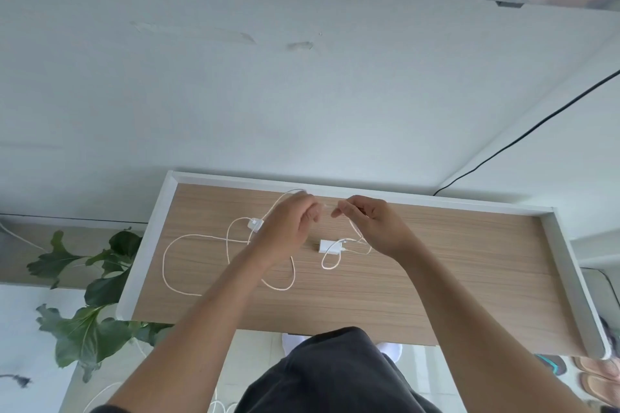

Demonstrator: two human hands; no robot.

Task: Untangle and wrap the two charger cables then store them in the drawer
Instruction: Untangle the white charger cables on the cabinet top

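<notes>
Pale wood-grain laminate forms the flat desk top [436, 278], framed by a raised white rim [369, 195] on three sides. Two thin white cords lie on it, each ending in a small, blocky white plug. The left cable [208, 236] sprawls in wide, soft loops, and its adapter [255, 224] sits just beside the left hand [288, 223]. That hand's fingers are curled in around a strand that arcs up to it from the loops. The right hand [372, 221] is narrowed to a pinch, its thumb and fingertips holding the right cable [329, 268]. This cable drops beneath the hand into a small, tight coil by the right adapter [330, 246]. Both hands hover close together near the far rim, and the adapters lie just below them.
</notes>
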